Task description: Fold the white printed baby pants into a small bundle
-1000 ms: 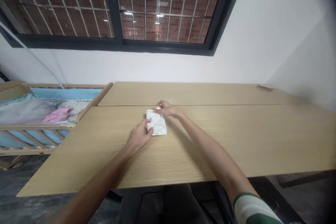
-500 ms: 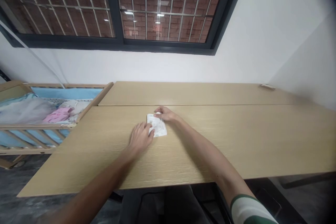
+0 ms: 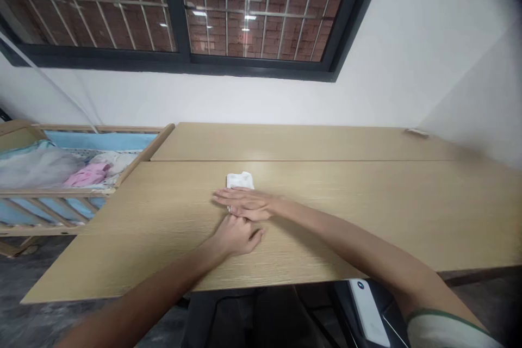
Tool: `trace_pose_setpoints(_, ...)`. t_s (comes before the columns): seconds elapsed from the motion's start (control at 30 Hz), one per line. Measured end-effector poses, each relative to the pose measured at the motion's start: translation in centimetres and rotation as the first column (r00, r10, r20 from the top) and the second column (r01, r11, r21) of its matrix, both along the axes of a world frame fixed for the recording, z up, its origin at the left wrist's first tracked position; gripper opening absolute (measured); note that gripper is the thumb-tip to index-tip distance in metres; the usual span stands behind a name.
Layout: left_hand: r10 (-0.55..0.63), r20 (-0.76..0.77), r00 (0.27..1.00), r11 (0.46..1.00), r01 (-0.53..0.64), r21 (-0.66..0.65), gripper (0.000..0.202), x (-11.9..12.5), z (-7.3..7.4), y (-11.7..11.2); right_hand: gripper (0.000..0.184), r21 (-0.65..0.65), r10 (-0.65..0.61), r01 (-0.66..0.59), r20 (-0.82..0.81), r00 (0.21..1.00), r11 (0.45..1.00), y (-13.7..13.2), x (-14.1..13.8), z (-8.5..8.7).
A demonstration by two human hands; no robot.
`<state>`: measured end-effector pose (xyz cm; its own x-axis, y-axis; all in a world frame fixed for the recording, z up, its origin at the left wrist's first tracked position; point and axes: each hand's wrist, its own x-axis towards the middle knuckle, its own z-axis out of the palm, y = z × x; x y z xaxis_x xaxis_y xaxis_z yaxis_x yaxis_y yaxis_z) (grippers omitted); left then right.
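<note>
A small, flat white piece with faint print [image 3: 240,179], cloth or paper, I cannot tell which, lies on the wooden tabletop [image 3: 367,206]. My right hand [image 3: 247,204] is laid across its lower part, fingers stretched out to the left and palm down, hiding most of it. Just below, my left hand [image 3: 236,235] has its fingers curled under and its thumb pointing right. Its knuckles meet the underside of my right hand. A sliver of white shows between the two hands. What the left fingers hold, if anything, is hidden.
A wooden crib [image 3: 142,163] with blue lining and a pink cloth [image 3: 87,174] stands left of the table. A barred window [image 3: 256,11] is above. A white device [image 3: 369,312] rests below the front edge. A small flat object [image 3: 416,132] lies at the back right.
My right hand has come down from the piece's top edge and now lies flat over it. My left hand has slid lower and right, its fingers now curled. The white device has come into view.
</note>
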<state>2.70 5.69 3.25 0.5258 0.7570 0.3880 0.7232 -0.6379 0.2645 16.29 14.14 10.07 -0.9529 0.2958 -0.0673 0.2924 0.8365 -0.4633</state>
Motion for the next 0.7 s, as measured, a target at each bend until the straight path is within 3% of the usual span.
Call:
trace_pose_setpoints(0.1,0.01,-0.146,0.989,0.999,-0.005,0.032,0.047,0.0,0.2,-0.1,0.064,-0.02,-0.003,0.004,0.031,1.0,1.0,1.3,0.2,-1.6)
trace_pose_setpoints(0.23,0.031,-0.206,0.978,0.999,-0.023,0.041,0.051,0.0,0.4,-0.1,0.068,0.01,-0.058,0.057,0.044,0.997,0.998,4.2,0.2,-2.5)
trace_pose_setpoints(0.47,0.044,-0.254,0.966,0.999,-0.035,0.041,0.051,-0.1,0.5,0.0,0.073,0.079,-0.164,0.162,0.021,0.986,0.984,9.4,-0.6,-3.5)
trace_pose_setpoints(0.7,0.023,-0.24,0.97,1.0,-0.019,0.017,0.047,-0.3,0.7,0.1,0.077,0.074,-0.242,0.24,0.016,0.97,0.968,11.5,-1.1,-4.2)
